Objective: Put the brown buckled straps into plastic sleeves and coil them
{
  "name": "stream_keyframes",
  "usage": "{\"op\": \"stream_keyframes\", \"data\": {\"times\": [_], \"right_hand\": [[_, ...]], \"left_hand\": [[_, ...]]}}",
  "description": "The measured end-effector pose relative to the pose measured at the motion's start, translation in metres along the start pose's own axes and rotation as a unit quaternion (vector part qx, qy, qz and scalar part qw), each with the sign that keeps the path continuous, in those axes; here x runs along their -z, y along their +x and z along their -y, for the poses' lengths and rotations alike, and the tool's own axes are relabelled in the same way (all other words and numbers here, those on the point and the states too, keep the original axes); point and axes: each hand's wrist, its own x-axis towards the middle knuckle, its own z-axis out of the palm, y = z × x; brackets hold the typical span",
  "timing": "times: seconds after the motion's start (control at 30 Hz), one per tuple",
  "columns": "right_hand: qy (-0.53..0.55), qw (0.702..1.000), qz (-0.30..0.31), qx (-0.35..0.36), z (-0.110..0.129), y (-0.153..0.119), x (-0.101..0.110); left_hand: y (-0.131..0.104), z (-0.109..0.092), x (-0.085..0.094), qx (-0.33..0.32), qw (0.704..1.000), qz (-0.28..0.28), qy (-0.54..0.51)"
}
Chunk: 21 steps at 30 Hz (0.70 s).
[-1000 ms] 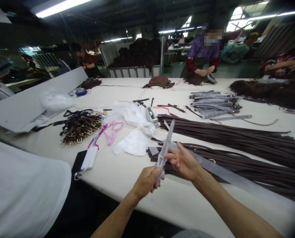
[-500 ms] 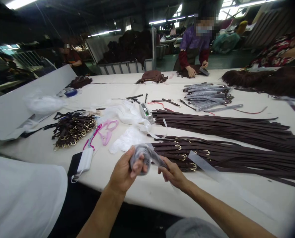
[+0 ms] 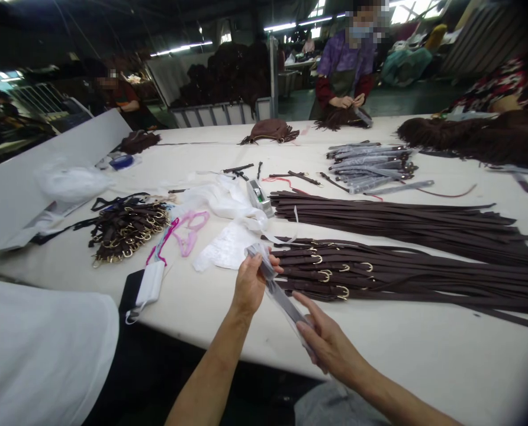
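A dark strap wrapped in translucent plastic [image 3: 287,300] slants between my hands above the table's near edge. My left hand [image 3: 251,283] grips its upper end, where the plastic is folded over, with thumb and fingers closed around it. Lower down, my right hand [image 3: 328,340] holds the strap between thumb and fingers, its index finger stretched out along it. Just beyond my hands lie brown straps with gold buckles [image 3: 330,275], side by side. A crumpled white plastic sheet [image 3: 222,248] is spread behind my left hand.
A tape dispenser [image 3: 259,198] stands mid-table. Plain brown straps [image 3: 392,222] lie to the right, plastic-wrapped pieces [image 3: 370,165] behind them. Buckled short straps [image 3: 131,228] are heaped left, near a white power bank [image 3: 151,283]. A co-worker [image 3: 346,71] handles a fringed brown piece across the table.
The coil around my left fingers has become a flatter, straight length, tilted down toward my right hand. My right hand moved lower and nearer. The loose translucent strip on the right is out of sight.
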Motion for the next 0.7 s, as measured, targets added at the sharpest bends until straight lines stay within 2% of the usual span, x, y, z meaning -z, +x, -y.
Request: {"op": "stream_keyframes", "data": {"times": [0.1,0.2,0.27,0.33,0.4,0.53,0.63,0.7], "right_hand": [[0.086,0.996,-0.017,-0.035,0.020,0.000,0.016],[0.184,0.981,-0.033,-0.047,0.033,0.009,0.030],[0.213,0.976,-0.042,-0.035,0.040,0.017,0.035],[0.213,0.976,-0.031,-0.030,0.045,0.024,0.037],[0.212,0.977,0.001,-0.037,0.049,0.029,0.040],[0.262,0.956,0.105,-0.077,0.044,0.030,0.053],[0.279,0.939,0.191,-0.060,0.036,0.023,0.062],[0.237,0.950,0.201,-0.032,0.033,0.021,0.063]], "left_hand": [[-0.004,0.017,0.006,0.032,0.997,0.027,0.069],[-0.011,0.026,0.004,0.049,0.987,0.065,0.138],[-0.017,0.029,-0.002,0.036,0.966,0.096,0.237],[-0.024,0.031,-0.009,0.009,0.930,0.122,0.346],[-0.031,0.033,-0.012,-0.011,0.904,0.155,0.398],[-0.041,0.040,-0.007,0.004,0.885,0.235,0.402],[-0.039,0.045,0.002,0.011,0.850,0.235,0.472],[-0.035,0.047,0.005,-0.016,0.814,0.230,0.534]]}}
